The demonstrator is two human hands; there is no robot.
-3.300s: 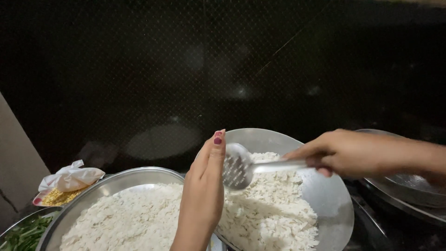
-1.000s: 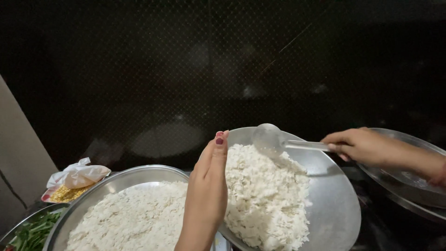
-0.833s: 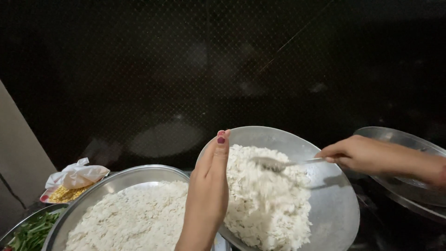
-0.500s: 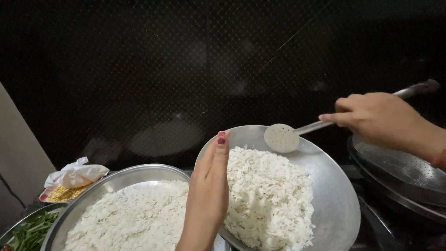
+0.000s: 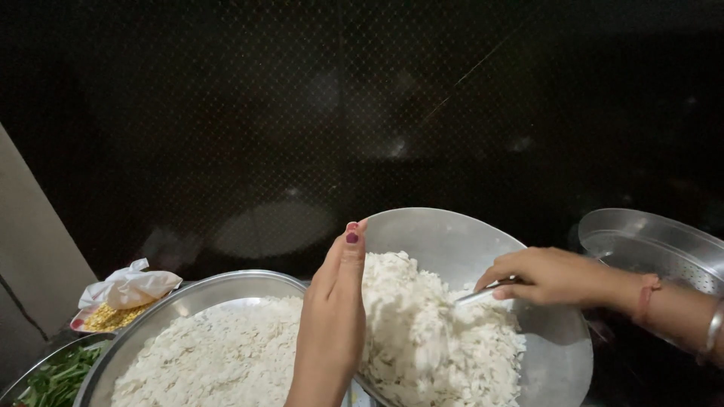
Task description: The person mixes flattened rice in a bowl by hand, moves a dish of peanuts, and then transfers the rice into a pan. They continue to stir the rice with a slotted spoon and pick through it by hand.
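- The left hand stands edge-up at about 6 o'clock, fingers together and flat against the rim of the tilted steel plate, bracing it; it clamps nothing I can make out.
- The right hand comes in from 3 o'clock, fingers closed around the handle of a metal spoon whose bowl is buried in the white flaked rice.
- That heap lies on the plate's lower half, its edge touching the left palm; more flakes fill the wide steel basin at 7 o'clock.
- To do this well, I judge: hold the tilt steady and draw the spoon in short strokes toward the basin, so flakes slide past the palm rather than over the far rim.
- A perforated steel strainer sits at 3 o'clock; a plastic bag of yellow grains and green vegetables lie at 8 o'clock.
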